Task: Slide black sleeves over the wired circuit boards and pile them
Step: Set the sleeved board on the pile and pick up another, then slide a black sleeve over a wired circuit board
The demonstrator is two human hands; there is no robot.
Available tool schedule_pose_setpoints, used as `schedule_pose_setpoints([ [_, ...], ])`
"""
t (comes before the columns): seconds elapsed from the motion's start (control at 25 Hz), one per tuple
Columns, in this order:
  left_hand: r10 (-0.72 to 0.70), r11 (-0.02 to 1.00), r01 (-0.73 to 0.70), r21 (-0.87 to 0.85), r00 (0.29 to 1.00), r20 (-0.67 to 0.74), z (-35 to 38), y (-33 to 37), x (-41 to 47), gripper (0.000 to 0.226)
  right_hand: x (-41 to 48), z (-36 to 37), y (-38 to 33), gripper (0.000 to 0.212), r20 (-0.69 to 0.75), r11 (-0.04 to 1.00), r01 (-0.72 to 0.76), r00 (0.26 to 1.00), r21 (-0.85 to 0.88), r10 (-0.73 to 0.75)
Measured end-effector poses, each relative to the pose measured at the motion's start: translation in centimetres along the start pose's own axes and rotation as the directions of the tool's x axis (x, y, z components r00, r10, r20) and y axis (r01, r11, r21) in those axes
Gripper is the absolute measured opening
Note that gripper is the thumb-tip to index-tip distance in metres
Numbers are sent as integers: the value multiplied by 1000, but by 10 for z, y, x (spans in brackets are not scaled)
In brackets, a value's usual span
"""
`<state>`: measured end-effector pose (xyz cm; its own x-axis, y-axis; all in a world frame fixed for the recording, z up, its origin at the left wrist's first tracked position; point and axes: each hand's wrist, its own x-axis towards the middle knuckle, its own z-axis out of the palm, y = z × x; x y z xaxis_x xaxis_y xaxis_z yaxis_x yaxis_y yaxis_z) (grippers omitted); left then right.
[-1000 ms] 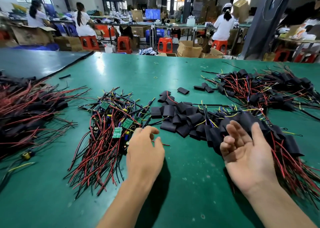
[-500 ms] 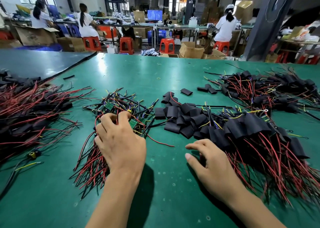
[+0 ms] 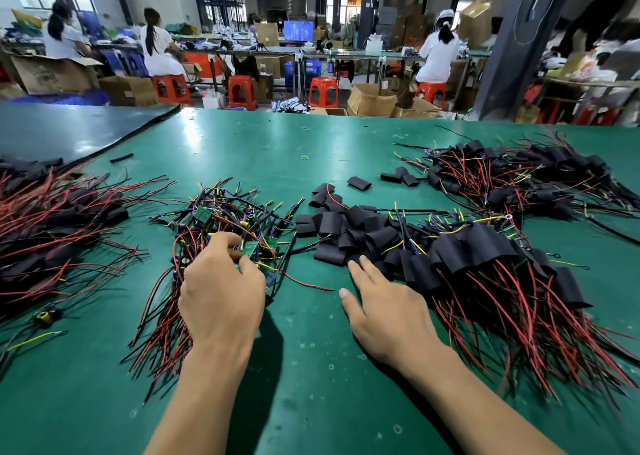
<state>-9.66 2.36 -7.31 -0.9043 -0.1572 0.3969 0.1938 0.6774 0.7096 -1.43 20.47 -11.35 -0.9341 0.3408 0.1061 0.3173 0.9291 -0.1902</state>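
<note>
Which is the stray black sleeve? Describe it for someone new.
On the green table, find the heap of empty sleeves ahead of the right hand. Beyond the heap's far edge lies the stray sleeve: alone, flat on bare mat, touching nothing, unlike the overlapping ones.

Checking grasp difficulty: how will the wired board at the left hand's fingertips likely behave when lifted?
The wired board the left hand pinches is small, so probably light and stiff. Its thin wires lie tangled in the heap, so they will likely droop and snag neighbours.
</note>
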Motion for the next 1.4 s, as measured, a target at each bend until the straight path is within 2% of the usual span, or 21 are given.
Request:
schedule_pose_setpoints([
  [0.08,-18,997,12,75,998,68,3,-4,2,37,0,1,3,55,-47,1000,4,999,31,-2],
  [0.16,-28,989,8,145,991,133,7,-6,0,45,-6,1,6,41,-147,991,70,988,111,-53],
  [0.28,-1,989,-20,146,989,145,9,-8,-1,43,-11,0,5,19,-229,966,172,965,195,-126],
  [0.32,4,991,-23,132,989,148,9,-9,0,42,-11,0,5,21,-230,966,173,965,194,-127],
  [0.44,10,1000,-13,24,992,126,7,-6,1,45,-8,2,6,43,-179,983,84,982,165,-54],
  [0.56,-57,972,70,-224,996,64,2,2,5,45,-8,2,4,47,-163,972,87,985,218,-51],
  [0.6,-120,919,150,-365,987,105,1,5,6,44,-8,1,4,52,-161,959,85,986,270,-42],
  [0.68,-229,680,364,-636,930,287,1,12,5,40,-8,1,7,65,-149,936,65,989,346,-14],
  [0.76,-260,393,552,-735,834,487,3,21,-3,32,-10,-1,10,68,-127,927,49,992,371,-1],
  [0.8,-253,287,610,-738,792,556,4,25,-7,27,-12,-1,12,64,-123,923,51,992,382,-4],
  [0.88,-237,160,683,-713,728,644,5,33,-12,15,-19,-2,16,57,-125,912,66,992,404,-16],
  [0.96,-221,74,744,-665,662,716,3,38,-12,8,-26,-2,21,58,-141,917,87,989,390,-34],
  [1.08,-97,-22,805,-594,589,802,1,43,-13,12,-31,-2,31,63,-152,936,70,988,344,-18],
  [1.12,-31,-23,815,-579,578,815,0,44,-16,14,-32,-2,33,62,-162,942,70,987,329,-17],
  [1.16,24,19,816,-577,577,816,0,45,-19,17,-32,-2,33,60,-177,947,81,984,312,-26],
  [1.28,74,172,756,-632,630,773,5,49,-29,28,-35,-5,34,57,-220,949,120,974,291,-56],
  [1.4,71,149,710,-689,687,723,8,49,-30,26,-35,-13,41,62,-256,902,57,965,428,60],
])
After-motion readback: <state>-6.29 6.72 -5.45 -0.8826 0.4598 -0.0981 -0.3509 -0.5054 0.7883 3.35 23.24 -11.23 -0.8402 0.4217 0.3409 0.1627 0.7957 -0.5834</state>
